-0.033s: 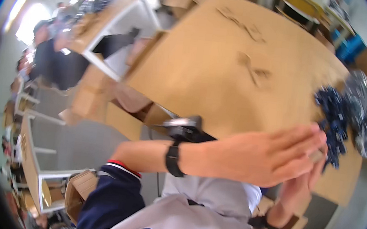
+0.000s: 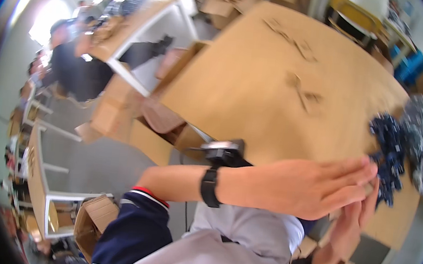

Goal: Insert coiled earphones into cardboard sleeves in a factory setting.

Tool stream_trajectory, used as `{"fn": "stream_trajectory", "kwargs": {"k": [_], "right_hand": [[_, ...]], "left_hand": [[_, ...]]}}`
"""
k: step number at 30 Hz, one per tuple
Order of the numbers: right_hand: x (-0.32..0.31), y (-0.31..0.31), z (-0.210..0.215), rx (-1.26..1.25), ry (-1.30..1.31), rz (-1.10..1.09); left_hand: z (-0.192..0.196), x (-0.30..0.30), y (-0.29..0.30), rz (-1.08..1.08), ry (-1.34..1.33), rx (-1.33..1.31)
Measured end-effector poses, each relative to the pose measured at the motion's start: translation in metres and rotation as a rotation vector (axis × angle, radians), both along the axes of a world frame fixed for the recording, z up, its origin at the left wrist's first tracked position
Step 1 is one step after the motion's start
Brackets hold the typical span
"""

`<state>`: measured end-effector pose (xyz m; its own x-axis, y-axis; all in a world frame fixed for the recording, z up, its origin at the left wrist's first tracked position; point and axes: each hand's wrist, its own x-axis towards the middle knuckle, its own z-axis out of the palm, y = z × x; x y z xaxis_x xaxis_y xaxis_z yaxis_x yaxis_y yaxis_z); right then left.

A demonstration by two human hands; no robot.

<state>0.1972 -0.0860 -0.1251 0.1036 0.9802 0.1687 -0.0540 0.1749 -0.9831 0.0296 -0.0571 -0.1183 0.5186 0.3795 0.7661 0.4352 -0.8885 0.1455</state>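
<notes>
Fingers of the left hand lie stretched flat and together, grasping nothing, their tips meeting those of the right hand, which is also unclenched and empty as far as shows. Both reach the edge of the brown table, just beside the heap of small dark blue parts; nothing has visibly shifted from the paired frame, so no part is picked up yet

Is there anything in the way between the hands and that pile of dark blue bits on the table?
Nothing visible is in the way. The left hand reaches flat across, its fingertips right at the edge of the pile of dark blue bits on the table. The right hand sits just beneath it.
</notes>
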Motion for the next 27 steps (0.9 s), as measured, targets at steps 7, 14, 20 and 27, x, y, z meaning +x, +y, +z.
{"fn": "stream_trajectory", "kwargs": {"k": [7,14,20,27], "right_hand": [[0.023,0.002,0.006,-0.011,-0.247,0.120],[0.023,0.009,0.012,0.625,-0.944,0.024],[0.019,0.008,0.004,0.590,-0.709,-0.249],[-0.033,0.007,-0.002,0.604,-0.375,-0.203]], "left_hand": [[0.019,-0.031,0.005,-0.355,-0.083,-0.712],[0.025,-0.010,0.015,-0.099,-0.254,-0.762],[0.026,0.004,0.008,-0.317,-0.507,-1.175],[-0.005,0.018,-0.018,0.147,-0.753,-0.474]]}}
